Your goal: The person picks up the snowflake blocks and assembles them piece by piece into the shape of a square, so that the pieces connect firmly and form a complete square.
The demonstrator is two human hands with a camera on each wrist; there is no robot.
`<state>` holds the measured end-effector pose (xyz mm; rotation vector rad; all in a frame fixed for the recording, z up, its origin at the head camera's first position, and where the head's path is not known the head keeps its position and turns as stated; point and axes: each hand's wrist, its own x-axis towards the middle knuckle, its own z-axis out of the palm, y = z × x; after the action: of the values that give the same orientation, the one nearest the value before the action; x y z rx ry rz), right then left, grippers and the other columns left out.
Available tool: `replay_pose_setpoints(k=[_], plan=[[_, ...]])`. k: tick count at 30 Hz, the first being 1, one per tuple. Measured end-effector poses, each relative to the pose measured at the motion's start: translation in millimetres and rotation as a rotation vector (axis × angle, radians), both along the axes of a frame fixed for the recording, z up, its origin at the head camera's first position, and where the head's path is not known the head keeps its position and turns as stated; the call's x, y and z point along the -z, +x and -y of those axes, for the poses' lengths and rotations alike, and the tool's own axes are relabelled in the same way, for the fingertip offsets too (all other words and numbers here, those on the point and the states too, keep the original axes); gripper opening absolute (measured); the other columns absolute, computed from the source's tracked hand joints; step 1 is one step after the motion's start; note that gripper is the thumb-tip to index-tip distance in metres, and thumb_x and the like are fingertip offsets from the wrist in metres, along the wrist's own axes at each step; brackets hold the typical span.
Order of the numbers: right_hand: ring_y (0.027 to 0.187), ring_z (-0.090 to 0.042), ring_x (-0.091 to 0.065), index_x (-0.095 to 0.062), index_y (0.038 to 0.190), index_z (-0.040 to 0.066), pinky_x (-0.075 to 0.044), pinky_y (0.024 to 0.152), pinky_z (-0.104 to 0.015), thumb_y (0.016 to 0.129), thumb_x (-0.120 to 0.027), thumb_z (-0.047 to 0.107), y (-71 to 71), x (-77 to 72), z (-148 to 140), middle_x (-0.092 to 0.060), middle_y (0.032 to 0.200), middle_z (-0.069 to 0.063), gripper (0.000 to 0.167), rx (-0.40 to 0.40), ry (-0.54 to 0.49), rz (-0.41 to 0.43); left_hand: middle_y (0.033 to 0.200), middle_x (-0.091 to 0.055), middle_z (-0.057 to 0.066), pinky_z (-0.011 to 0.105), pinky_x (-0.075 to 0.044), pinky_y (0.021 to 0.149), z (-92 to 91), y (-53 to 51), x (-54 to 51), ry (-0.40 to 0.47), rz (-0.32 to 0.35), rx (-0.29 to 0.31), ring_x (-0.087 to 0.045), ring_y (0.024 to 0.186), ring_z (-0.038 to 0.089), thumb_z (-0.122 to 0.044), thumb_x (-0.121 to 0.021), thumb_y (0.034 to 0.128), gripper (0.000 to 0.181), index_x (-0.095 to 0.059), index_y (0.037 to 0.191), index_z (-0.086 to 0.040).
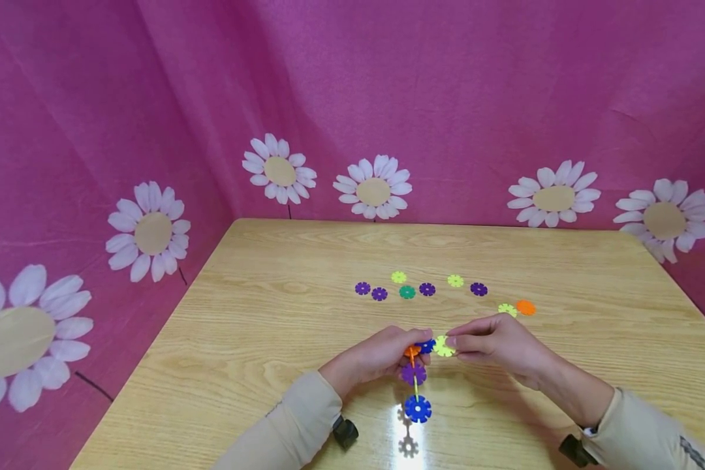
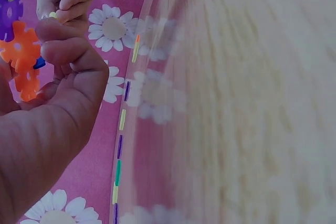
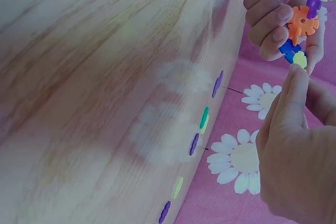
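My left hand [image 1: 388, 352] grips a chain of linked snowflake discs above the table. In the head view, an orange disc [image 1: 412, 351] and a blue disc [image 1: 426, 346] sit at its fingers. Below them hang a purple disc [image 1: 413, 374], a yellow one seen edge-on, and a blue disc [image 1: 418, 409] at the lower end. My right hand [image 1: 499, 346] pinches a yellow-green disc [image 1: 444, 346] against the upper blue disc. In the right wrist view that yellow-green disc [image 3: 300, 59] meets the blue one [image 3: 289, 51]; whether their slots are engaged I cannot tell.
Loose discs lie flat across the middle of the wooden table [image 1: 270, 313]: several purple [image 1: 362, 288] and yellow-green [image 1: 455, 281] ones, a green [image 1: 407, 292] and an orange [image 1: 525, 307]. A pink flowered cloth [image 1: 446, 98] hangs behind the table's back edge.
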<state>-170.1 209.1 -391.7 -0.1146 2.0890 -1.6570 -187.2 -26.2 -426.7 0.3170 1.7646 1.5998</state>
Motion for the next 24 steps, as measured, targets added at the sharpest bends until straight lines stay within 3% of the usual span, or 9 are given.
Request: replay_pose_setpoints(k=[15, 24], plan=[[0.098, -0.016, -0.072, -0.061, 0.124, -0.014, -0.058, 0.089, -0.03, 0.093, -0.07, 0.012, -2.9, 5.5, 1.0, -0.073, 0.111, -0.01, 0.041, -0.016, -0.069, 0.041, 0.08, -0.061, 0.001, 0.022, -0.045, 0.066, 1.2, -0.9, 3.2, -0.01, -0.031, 0.034, -0.054, 0.072, 0.013, -0.048, -0.045, 0.1043, 0.06, -0.067, 0.1, 0.008], [0.096, -0.016, -0.073, -0.061, 0.123, -0.015, -0.058, 0.088, -0.029, 0.094, -0.068, 0.008, -4.9, 6.0, 4.5, -0.072, 0.11, -0.011, 0.038, -0.01, -0.078, 0.041, 0.075, -0.059, 0.0, 0.022, -0.043, 0.063, 1.8, -1.0, 4.0, -0.02, -0.061, 0.044, -0.052, 0.067, 0.012, -0.045, -0.043, 0.1057, 0.059, -0.066, 0.096, 0.009]])
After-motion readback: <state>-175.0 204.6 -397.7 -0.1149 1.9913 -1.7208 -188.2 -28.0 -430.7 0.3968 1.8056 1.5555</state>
